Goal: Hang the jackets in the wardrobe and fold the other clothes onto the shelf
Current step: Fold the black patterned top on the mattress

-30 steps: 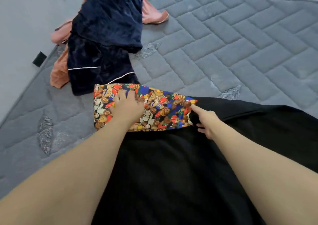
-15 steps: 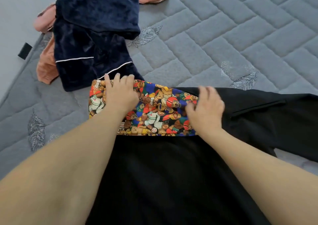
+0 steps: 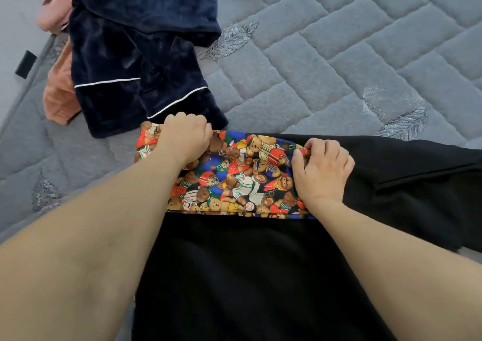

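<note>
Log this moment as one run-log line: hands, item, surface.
left hand: grips teddy-bear print cloth | right hand: pinches its right end | cloth: lies across black garment | surface: grey mattress

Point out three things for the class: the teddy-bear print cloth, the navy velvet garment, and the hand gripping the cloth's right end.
Teddy-bear print cloth [image 3: 242,181]: head view, centre of the print.
Navy velvet garment [image 3: 125,53]: head view, mid-panel.
Right hand [image 3: 322,171]: head view, back of the hand.
</note>
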